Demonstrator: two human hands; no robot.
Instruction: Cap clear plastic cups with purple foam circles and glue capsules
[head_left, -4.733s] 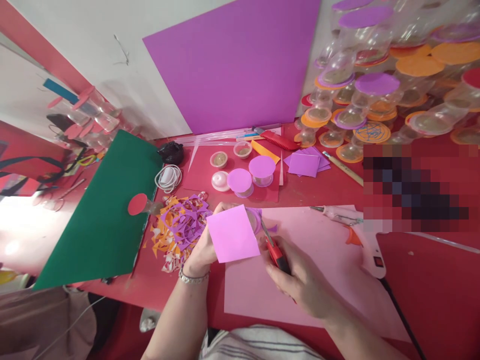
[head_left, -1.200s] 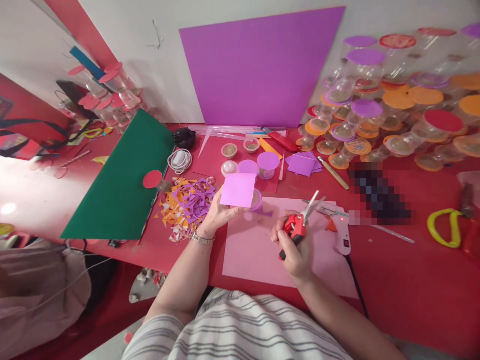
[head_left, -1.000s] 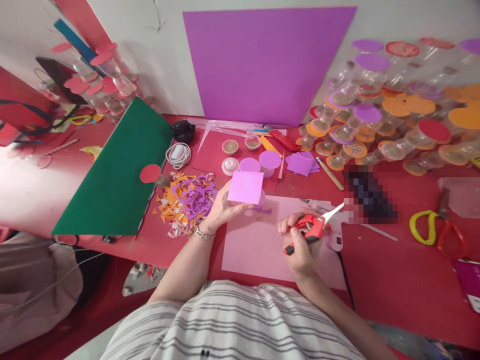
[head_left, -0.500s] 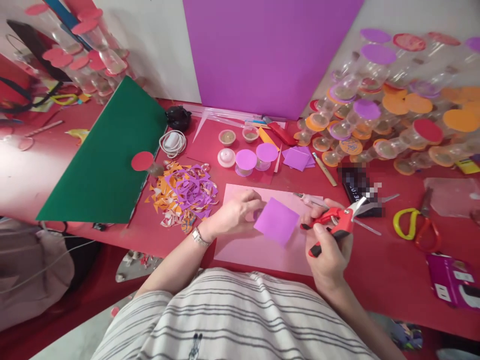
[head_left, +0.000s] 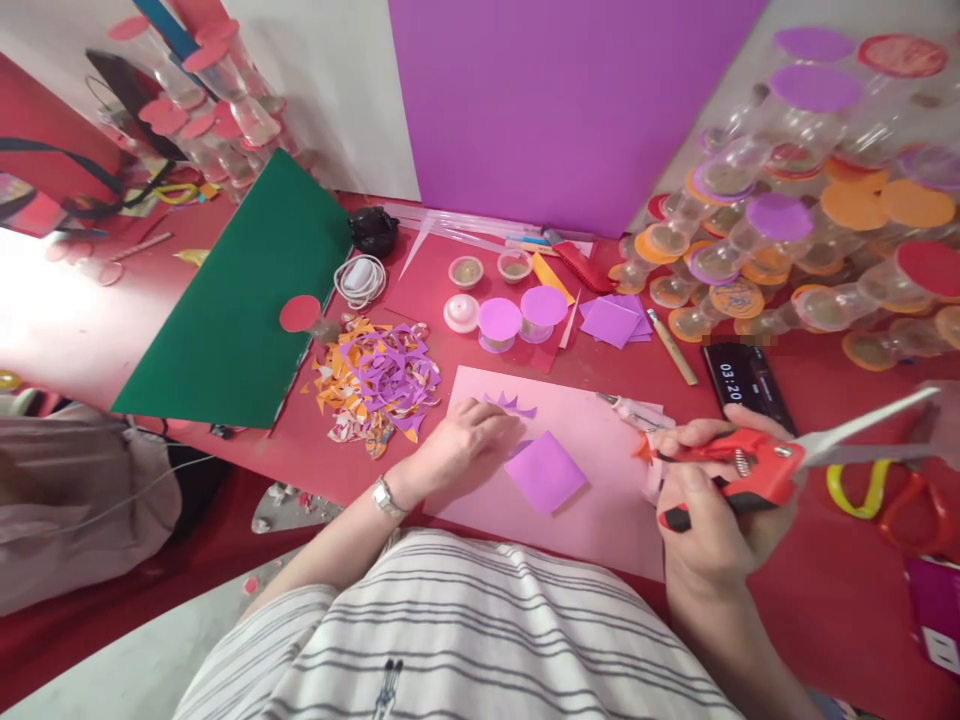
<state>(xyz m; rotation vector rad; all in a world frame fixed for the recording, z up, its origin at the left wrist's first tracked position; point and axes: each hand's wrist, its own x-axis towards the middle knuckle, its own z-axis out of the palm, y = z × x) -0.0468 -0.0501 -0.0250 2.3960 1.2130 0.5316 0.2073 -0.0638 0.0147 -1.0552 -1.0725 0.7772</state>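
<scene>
My left hand rests knuckles-up on the pink sheet, fingers curled over something I cannot make out, right beside a purple foam square that lies flat on the sheet. A few purple offcuts lie just beyond the hand. My right hand is closed round the red handles of the scissors, blades apart and pointing right, over the red table.
A heap of orange and purple scraps lies left of the sheet, beside a green sheet. Small purple-lidded cups, a pile of capped clear cups, a phone, yellow-handled scissors and a purple board surround it.
The purple square has gone from my raised left hand down onto the pink sheet. My right hand has carried the scissors out to the right, blades now wider apart.
</scene>
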